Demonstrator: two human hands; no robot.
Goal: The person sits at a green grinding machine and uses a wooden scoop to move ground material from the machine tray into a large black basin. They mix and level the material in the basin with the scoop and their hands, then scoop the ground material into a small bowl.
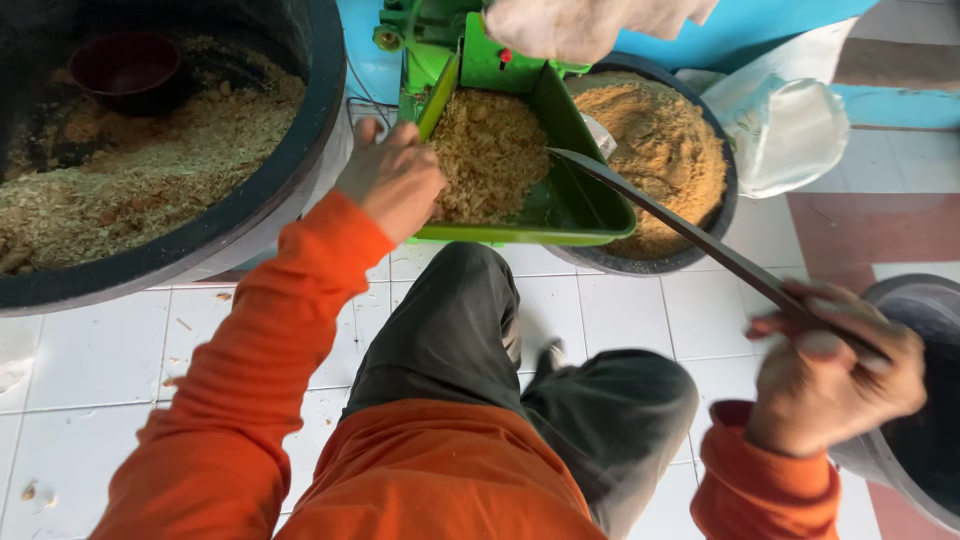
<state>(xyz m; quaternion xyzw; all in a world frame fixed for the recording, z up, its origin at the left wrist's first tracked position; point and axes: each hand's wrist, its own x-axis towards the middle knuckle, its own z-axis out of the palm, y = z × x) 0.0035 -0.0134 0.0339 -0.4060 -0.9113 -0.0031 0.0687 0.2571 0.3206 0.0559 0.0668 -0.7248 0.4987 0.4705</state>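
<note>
Over the white tiled floor (pixel 620 310), the green hopper tray (pixel 575 205) of a small machine sat between 2 dark tubs. The left hand (pixel 392 180) rested at the tray's near-left rim, its fingers (pixel 375 135) curled and pressed together against the brown crumbly meal (pixel 490 150) heaped inside. The right hand (pixel 830 375) was clenched tight around the handle end of a long dark blade (pixel 690 235), fingers wrapped fully round it.

The blade's long axis ran on a diagonal from the near right, at the right hand, up to the far left, with its tip pointing into the tray, just beside the meal and above the round tub (pixel 660 150) of finer orange-brown meal.

The risk, as I judged it, lay in the tip standing near the left hand: a push or slip along that axis could have carried the edge into the fingers. A hard scrape could also have spilled meal over the rim onto the floor. The large tub (pixel 250 215) at far left held coarser mix.
</note>
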